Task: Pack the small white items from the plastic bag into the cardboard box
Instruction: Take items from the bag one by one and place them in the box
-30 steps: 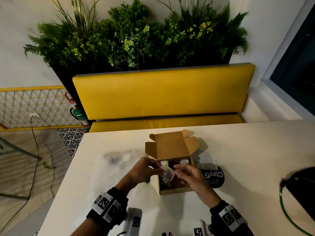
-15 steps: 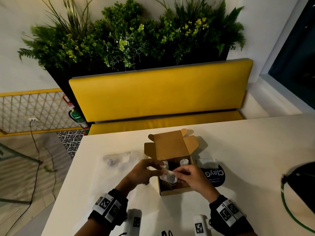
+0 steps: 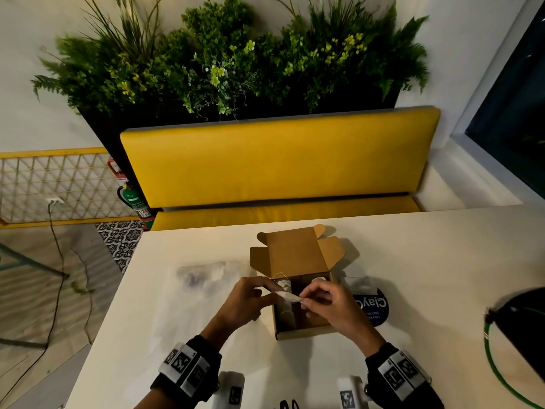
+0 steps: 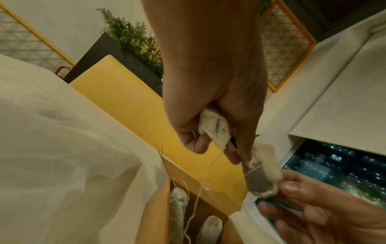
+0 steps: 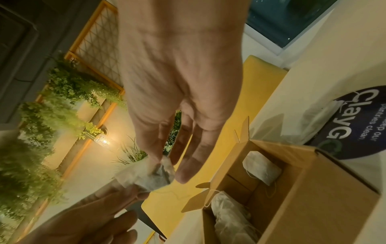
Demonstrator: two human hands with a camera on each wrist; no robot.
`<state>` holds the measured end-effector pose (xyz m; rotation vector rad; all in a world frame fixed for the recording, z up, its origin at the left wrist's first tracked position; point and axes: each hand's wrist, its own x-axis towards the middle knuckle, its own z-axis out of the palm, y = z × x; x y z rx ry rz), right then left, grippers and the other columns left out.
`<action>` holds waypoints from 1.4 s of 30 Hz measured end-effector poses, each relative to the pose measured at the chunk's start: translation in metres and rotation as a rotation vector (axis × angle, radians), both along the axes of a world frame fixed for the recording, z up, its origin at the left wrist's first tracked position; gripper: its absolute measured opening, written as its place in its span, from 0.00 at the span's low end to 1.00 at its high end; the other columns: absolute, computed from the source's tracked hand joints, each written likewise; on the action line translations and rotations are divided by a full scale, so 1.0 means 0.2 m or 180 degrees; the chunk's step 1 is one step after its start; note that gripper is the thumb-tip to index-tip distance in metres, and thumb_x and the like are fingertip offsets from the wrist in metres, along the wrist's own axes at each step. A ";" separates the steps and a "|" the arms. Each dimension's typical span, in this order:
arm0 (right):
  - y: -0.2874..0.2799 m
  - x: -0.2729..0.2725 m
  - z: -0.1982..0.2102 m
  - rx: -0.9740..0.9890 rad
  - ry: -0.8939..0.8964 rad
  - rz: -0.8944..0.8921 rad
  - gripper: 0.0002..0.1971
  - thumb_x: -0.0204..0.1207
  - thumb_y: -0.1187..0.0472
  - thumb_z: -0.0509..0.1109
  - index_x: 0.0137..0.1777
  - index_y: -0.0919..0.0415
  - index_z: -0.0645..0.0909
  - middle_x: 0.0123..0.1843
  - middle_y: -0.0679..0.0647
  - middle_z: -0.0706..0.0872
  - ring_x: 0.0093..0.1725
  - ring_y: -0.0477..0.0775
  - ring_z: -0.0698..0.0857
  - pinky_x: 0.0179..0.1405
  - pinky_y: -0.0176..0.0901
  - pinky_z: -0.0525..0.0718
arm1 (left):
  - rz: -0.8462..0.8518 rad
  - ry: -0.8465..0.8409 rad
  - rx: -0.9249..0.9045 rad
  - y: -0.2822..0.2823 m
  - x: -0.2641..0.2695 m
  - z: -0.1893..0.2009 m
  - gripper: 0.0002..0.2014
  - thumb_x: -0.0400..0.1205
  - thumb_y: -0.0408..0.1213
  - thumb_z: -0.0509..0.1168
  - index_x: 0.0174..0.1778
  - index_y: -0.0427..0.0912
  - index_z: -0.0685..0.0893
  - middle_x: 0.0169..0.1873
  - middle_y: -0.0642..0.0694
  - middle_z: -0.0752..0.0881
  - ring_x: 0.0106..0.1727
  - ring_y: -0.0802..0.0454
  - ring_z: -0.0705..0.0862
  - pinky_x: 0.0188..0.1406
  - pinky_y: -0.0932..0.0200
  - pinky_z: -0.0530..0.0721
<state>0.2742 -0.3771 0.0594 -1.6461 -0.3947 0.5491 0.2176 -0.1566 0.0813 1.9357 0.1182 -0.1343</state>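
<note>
- Plastic bag (image 3: 206, 278) lies flat on the white tabletop (image 3: 413, 276), left of the box; its contents show only as a grey-white smear, count not readable.
- Right of the box a second clear wrapper over a dark round label (image 3: 372, 306), partly covered by the right hand; only "ClayG" and part of a smaller line legible.
- Dark object with a green cord (image 3: 501, 376) is cut off at the right frame edge; cannot identify it.
- Cardboard box (image 3: 300, 332) sits open on the tabletop, lid flap standing up at the far side.
- Inside: a divider splits it. Left compartment holds packed white sachets (image 5: 229, 214) with a string looping out; far right compartment holds one sachet (image 5: 261, 166). Exact number in the left compartment unclear.
- Left hand (image 3: 244, 299): grip closed, fingers curled round a crumpled white sachet (image 4: 215, 130) in the palm, fingertips also pinching one end of a second.
- Right hand (image 3: 330, 302): thumb and fingertips pinch the other end of that second sachet (image 4: 261, 173), remaining fingers loosely extended.
- Shared sachet hangs in the air above the box's near-left part, touching neither box nor tabletop; a string (image 4: 200, 194) trails from the left hand's sachets down into the box.
</note>
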 end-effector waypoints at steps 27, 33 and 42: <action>0.07 0.01 0.13 -0.0560 -0.1237 0.0049 0.12 0.73 0.63 0.78 0.55 0.52 0.89 0.49 0.39 0.91 0.51 0.35 0.88 0.50 0.29 0.86 | 0.0166 -0.0069 -0.0227 -0.02 -0.12 0.01 0.08 0.80 0.35 0.70 0.53 0.45 0.89 0.56 0.55 0.89 0.22 0.48 0.76 0.20 0.58 0.77; 0.09 0.00 0.16 -0.0311 -0.1110 0.0073 0.09 0.72 0.61 0.79 0.52 0.56 0.91 0.48 0.40 0.92 0.50 0.36 0.88 0.50 0.27 0.84 | 0.0074 -0.0161 -0.0183 -0.06 -0.09 0.06 0.04 0.80 0.31 0.70 0.43 0.35 0.90 0.40 0.46 0.90 0.21 0.61 0.79 0.20 0.69 0.75; 0.08 0.04 0.15 -0.0492 -0.1118 0.0087 0.04 0.70 0.57 0.80 0.44 0.55 0.92 0.40 0.43 0.91 0.44 0.39 0.87 0.41 0.24 0.79 | 0.0299 -0.0154 -0.0320 -0.03 -0.09 0.04 0.07 0.76 0.40 0.75 0.50 0.48 0.91 0.46 0.54 0.91 0.21 0.44 0.70 0.18 0.57 0.75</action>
